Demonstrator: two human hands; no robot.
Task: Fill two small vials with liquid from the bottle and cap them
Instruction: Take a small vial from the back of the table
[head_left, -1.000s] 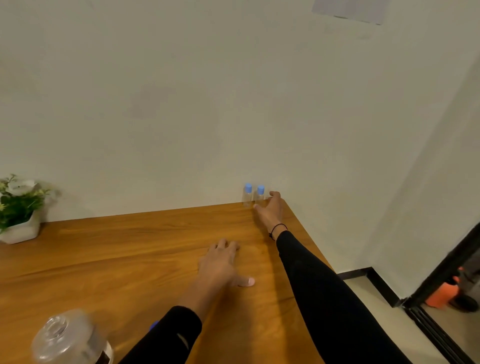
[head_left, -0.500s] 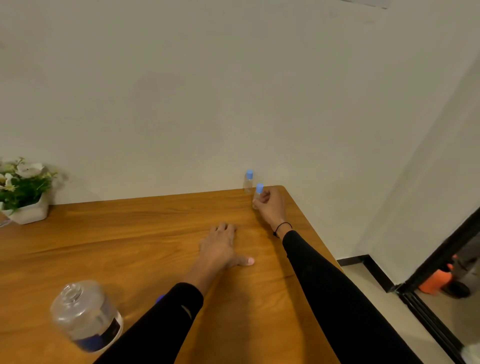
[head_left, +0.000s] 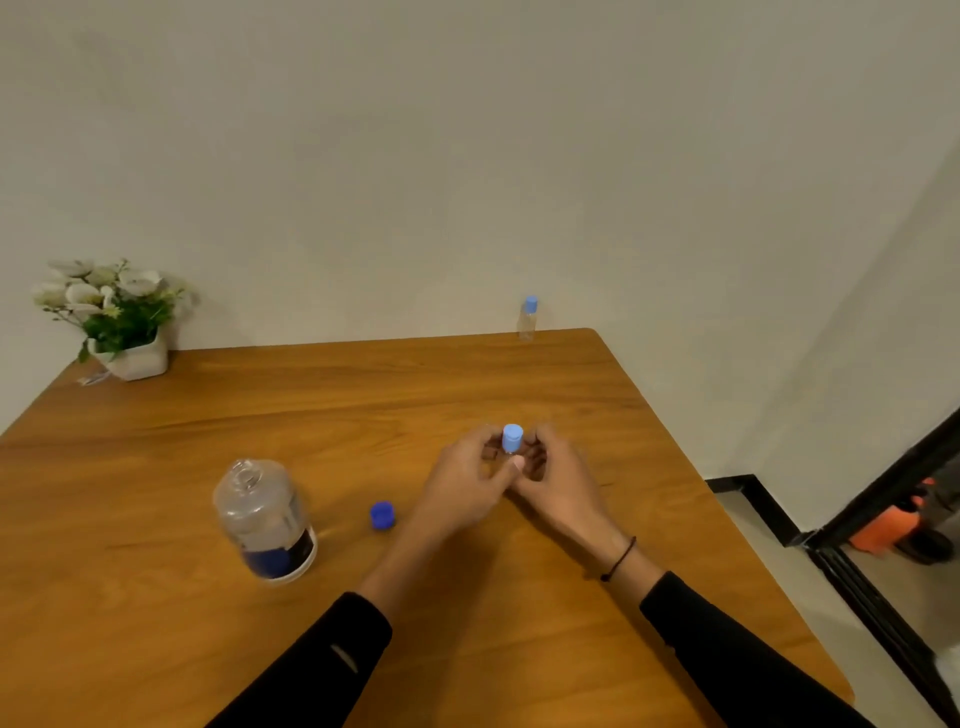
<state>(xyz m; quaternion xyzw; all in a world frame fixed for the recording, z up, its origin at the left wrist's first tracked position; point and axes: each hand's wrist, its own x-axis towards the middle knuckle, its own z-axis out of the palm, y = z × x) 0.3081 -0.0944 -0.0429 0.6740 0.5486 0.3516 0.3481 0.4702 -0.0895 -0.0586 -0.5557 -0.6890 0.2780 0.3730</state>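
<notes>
A small clear vial with a light-blue cap (head_left: 512, 439) is held upright over the middle of the wooden table (head_left: 156, 649). My left hand (head_left: 465, 480) and my right hand (head_left: 558, 483) both close around it, hiding most of its body. A second capped vial (head_left: 527, 318) stands at the table's far edge by the wall. The clear bottle (head_left: 262, 517), uncapped and partly filled, stands left of my hands. Its dark-blue cap (head_left: 383, 514) lies on the table between the bottle and my left hand.
A white pot of flowers (head_left: 117, 317) sits at the table's far left corner against the wall. The table's right edge drops to the floor, where an orange object (head_left: 893, 525) lies behind a black door frame.
My right hand picked up one vial from the far edge and brought it toward me to mid-table. My left hand lifted off the table and joined it on the vial. The camera tilted down.
</notes>
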